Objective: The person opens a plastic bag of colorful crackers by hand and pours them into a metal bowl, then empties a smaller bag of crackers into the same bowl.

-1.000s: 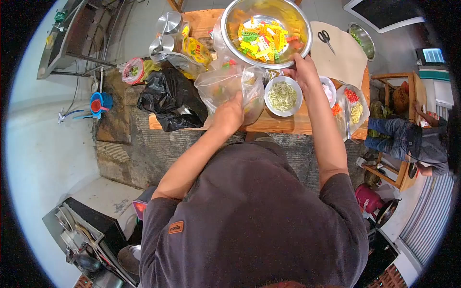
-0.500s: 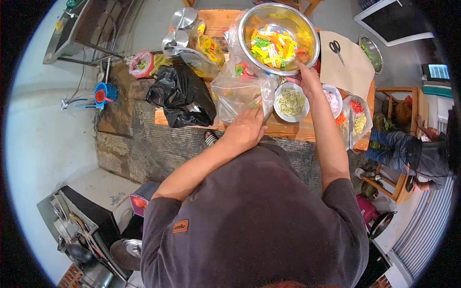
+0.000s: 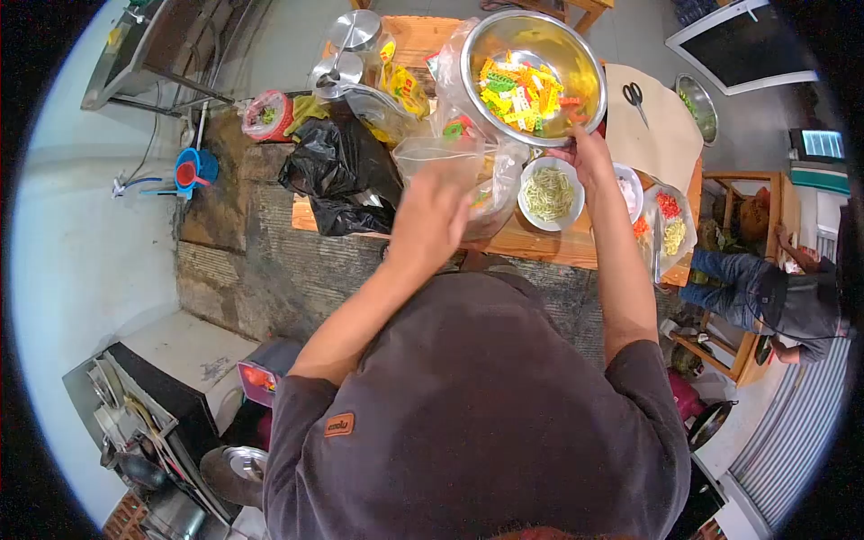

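Observation:
My right hand grips the near rim of a large steel bowl. Inside the bowl lie yellow, green, white and orange crinkled pieces. My left hand, smeared by motion, is over the left side of a clear plastic bag with a few coloured pieces in it; its fingertips are too blurred to read. Below the bowl, a white bowl holds green sliced pieces. Beside it a second white bowl is partly hidden by my right forearm.
A black bag, yellow packet and metal lids lie left. On the right are scissors on brown paper, chopped red and yellow food beside a knife, and another person.
My left hand has moved left and slightly up across the clear bag, and is now blurred. My right hand stays at the steel bowl's rim. The view has shifted slightly.

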The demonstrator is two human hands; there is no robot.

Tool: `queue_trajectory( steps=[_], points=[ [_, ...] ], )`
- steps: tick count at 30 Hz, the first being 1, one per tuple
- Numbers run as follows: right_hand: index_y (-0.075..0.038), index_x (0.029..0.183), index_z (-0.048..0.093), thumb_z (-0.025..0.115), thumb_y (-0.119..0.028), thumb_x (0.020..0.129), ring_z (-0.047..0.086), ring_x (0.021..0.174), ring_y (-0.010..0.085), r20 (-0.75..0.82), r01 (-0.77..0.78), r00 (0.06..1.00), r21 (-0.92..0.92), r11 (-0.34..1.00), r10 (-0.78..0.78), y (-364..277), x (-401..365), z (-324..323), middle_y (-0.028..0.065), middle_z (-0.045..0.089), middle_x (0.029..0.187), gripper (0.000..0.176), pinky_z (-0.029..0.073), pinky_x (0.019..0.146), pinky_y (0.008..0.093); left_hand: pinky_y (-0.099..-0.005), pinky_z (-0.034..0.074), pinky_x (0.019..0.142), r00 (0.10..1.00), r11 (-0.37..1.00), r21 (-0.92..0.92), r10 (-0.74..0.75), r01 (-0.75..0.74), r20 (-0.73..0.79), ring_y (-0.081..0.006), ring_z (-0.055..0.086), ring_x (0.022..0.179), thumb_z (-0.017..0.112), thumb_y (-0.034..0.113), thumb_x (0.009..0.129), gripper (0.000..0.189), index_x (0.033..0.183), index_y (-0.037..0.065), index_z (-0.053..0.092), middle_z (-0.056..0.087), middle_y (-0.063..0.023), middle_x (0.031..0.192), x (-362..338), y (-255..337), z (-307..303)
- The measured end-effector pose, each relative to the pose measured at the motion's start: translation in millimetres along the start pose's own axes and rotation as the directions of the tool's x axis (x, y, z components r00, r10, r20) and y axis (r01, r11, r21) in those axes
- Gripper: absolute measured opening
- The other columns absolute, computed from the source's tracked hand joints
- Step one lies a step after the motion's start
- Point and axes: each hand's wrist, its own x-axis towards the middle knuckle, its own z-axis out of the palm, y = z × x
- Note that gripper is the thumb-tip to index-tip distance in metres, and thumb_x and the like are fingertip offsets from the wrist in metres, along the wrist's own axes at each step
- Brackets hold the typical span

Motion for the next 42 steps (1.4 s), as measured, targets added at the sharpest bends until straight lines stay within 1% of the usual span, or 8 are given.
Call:
queue_trajectory(
  steps=[5, 8, 13, 18, 23, 28, 37, 42],
  points=[
    [0.009, 0.126, 0.049, 0.052, -0.012, 0.094, 0.071, 0.08, 0.0256, 0.023, -0.107, 0.994, -0.029, 0.994, 0.108, -9.0, 13.9, -4.2, 0.0211, 0.065, 0.108, 0.038, 0.065, 0.064, 0.0304, -0.048, 0.046, 0.097, 0.917, 0.976, 0.189, -0.021, 0.105, -0.399, -0.0384, 0.059, 0.108, 0.071, 0.013, 0.084, 0.031, 0.111, -0.001, 0.061, 0.063, -0.0188, 0.113, 34.5, -36.6, -14.0],
    [0.008, 0.128, 0.047, 0.052, -0.012, 0.094, 0.071, 0.081, 0.0257, -0.018, -0.034, 0.999, 0.042, 0.999, 0.035, -10.5, 15.8, 5.2, 0.0201, 0.065, 0.109, 0.04, 0.065, 0.066, 0.0308, -0.0458, 0.05, 0.087, 0.979, 0.983, 0.043, -0.18, 0.177, 0.097, -0.0383, 0.059, 0.1, 0.074, 0.006, 0.079, 0.024, 0.099, 0.004, 0.061, 0.06, -0.0141, 0.105, 26.6, -52.9, -15.6],
    [0.004, 0.119, 0.052, 0.054, -0.012, 0.095, 0.069, 0.071, 0.0218, -0.047, -0.063, 0.997, 0.04, 0.997, 0.065, -11.0, 5.5, 8.1, 0.0147, 0.068, 0.094, 0.029, 0.064, 0.061, 0.028, -0.043, 0.051, 0.089, 0.954, 0.959, -0.187, 0.245, -0.212, 0.175, -0.0349, 0.061, 0.105, 0.072, 0.002, 0.074, 0.026, 0.096, 0.007, 0.059, 0.062, -0.0124, 0.112, -5.6, -7.8, -32.7],
    [0.005, 0.119, 0.054, 0.054, -0.015, 0.096, 0.069, 0.07, 0.022, -0.034, -0.076, 0.996, 0.053, 0.996, 0.078, -9.9, 7.0, 4.9, 0.0164, 0.068, 0.094, 0.03, 0.063, 0.06, 0.0267, -0.0413, 0.053, 0.092, 0.947, 0.963, -0.197, 0.229, -0.186, 0.226, -0.0339, 0.063, 0.11, 0.071, 0.001, 0.078, 0.022, 0.097, 0.006, 0.06, 0.065, -0.0117, 0.113, -18.4, -9.0, -34.8],
    [0.006, 0.118, 0.055, 0.054, -0.017, 0.097, 0.07, 0.069, 0.0217, -0.029, -0.142, 0.989, 0.043, 0.989, 0.143, -17.2, 10.7, 4.2, 0.0174, 0.069, 0.094, 0.031, 0.062, 0.059, 0.0252, -0.0393, 0.054, 0.088, 0.998, 0.96, -0.275, -0.041, 0.05, 0.037, -0.0334, 0.067, 0.102, 0.065, 0.001, 0.089, 0.02, 0.108, 0.003, 0.064, 0.069, -0.0143, 0.107, -2.6, -37.1, -25.3],
    [0.005, 0.129, 0.044, 0.051, -0.011, 0.096, 0.071, 0.079, 0.0291, -0.017, -0.132, 0.991, 0.037, 0.991, 0.133, -22.1, 14.0, 5.0, 0.0217, 0.065, 0.107, 0.038, 0.064, 0.063, 0.0315, -0.0447, 0.053, 0.082, 0.952, 0.948, -0.17, -0.237, 0.27, 0.192, -0.0407, 0.067, 0.094, 0.061, 0.009, 0.092, 0.021, 0.112, 0.001, 0.062, 0.069, -0.0227, 0.099, 39.6, -55.9, -17.9],
    [0.007, 0.128, 0.046, 0.051, -0.012, 0.096, 0.071, 0.079, 0.029, 0.028, -0.14, 0.99, 0.029, 0.99, 0.139, -18.8, 18.9, 0.9, 0.0237, 0.064, 0.108, 0.037, 0.064, 0.063, 0.0323, -0.0525, 0.051, 0.086, 0.79, 0.949, 0.191, -0.316, 0.253, 0.526, -0.0455, 0.065, 0.094, 0.055, 0.013, 0.092, 0.027, 0.115, -0.001, 0.054, 0.066, -0.029, 0.097, 55.8, -72.9, 7.4],
    [0.003, 0.133, 0.045, 0.058, -0.021, 0.1, 0.071, 0.087, 0.0255, 0.016, -0.082, 0.997, -0.003, 0.997, 0.082, -22.9, 8.4, 5.3, 0.0182, 0.065, 0.111, 0.043, 0.065, 0.065, 0.03, -0.0476, 0.048, 0.096, 0.931, 0.989, 0.039, -0.145, 0.14, 0.335, -0.0448, 0.058, 0.111, 0.062, 0.02, 0.093, 0.048, 0.135, 0.0, 0.048, 0.059, -0.0287, 0.121, 45.8, -49.9, 0.0]
  ],
)
